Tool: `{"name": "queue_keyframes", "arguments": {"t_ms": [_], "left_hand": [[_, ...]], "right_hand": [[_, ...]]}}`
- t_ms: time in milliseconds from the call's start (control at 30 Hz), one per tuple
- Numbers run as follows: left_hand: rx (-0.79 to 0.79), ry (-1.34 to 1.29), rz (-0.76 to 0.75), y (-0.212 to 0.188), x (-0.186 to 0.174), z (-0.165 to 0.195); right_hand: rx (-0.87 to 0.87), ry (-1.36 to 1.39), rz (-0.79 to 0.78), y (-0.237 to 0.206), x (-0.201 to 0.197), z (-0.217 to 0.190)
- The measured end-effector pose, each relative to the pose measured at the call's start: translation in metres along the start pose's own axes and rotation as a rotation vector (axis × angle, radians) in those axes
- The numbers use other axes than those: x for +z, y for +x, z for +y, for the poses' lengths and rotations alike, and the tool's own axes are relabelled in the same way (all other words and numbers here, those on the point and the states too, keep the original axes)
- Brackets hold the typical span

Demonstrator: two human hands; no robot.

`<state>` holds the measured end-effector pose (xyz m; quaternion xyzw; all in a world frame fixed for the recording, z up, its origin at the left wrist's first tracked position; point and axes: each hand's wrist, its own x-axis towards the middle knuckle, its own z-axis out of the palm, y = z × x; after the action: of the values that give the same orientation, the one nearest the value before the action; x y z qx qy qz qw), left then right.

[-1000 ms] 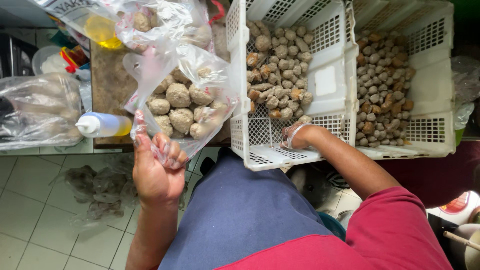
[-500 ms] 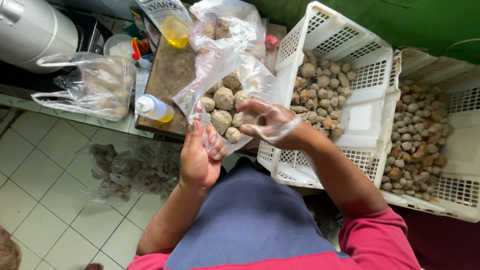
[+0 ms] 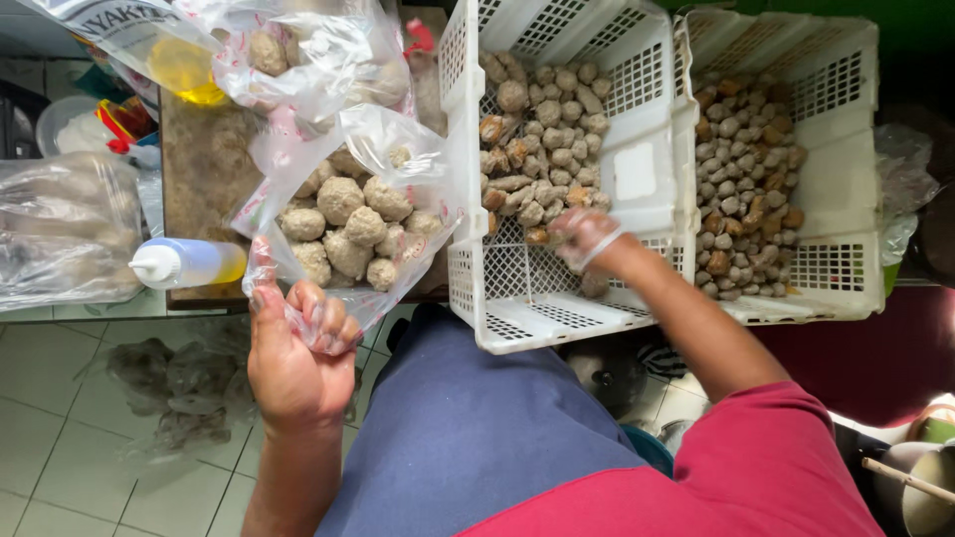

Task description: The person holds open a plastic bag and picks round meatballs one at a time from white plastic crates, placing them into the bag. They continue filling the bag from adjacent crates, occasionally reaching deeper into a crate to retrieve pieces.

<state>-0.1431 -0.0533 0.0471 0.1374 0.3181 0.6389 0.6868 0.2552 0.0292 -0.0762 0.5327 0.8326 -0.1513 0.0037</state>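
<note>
A: White plastic lattice crate (image 3: 557, 288), head view: what lies in it?

B: Small brown balls (image 3: 542, 129), heaped in its far half. The right hand (image 3: 585, 237), covered in thin clear film, is down among them at the heap's near edge; it is blurred, so I cannot tell how its fingers are set.

A: And left of the crate?

B: A clear plastic bag of larger pale round balls (image 3: 343, 224), touching the crate's left wall. The left hand (image 3: 293, 348) pinches the bag's near rim, fingers curled tight together. A squeeze bottle with a white cap (image 3: 189, 264) lies further left; a second white crate (image 3: 836, 199) stands to the right.
</note>
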Motion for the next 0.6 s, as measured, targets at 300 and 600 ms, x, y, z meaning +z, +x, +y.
{"name": "queue_keyframes", "arguments": {"t_ms": [300,600], "left_hand": [[-0.024,0.006,0.023,0.003,0.000,-0.002],[-0.029,-0.125,-0.009,0.009,-0.012,-0.007]], "right_hand": [[0.125,0.056,-0.175,-0.006,0.019,-0.008],[-0.194,1.562,-0.446,0.028,-0.101,-0.128]]}}
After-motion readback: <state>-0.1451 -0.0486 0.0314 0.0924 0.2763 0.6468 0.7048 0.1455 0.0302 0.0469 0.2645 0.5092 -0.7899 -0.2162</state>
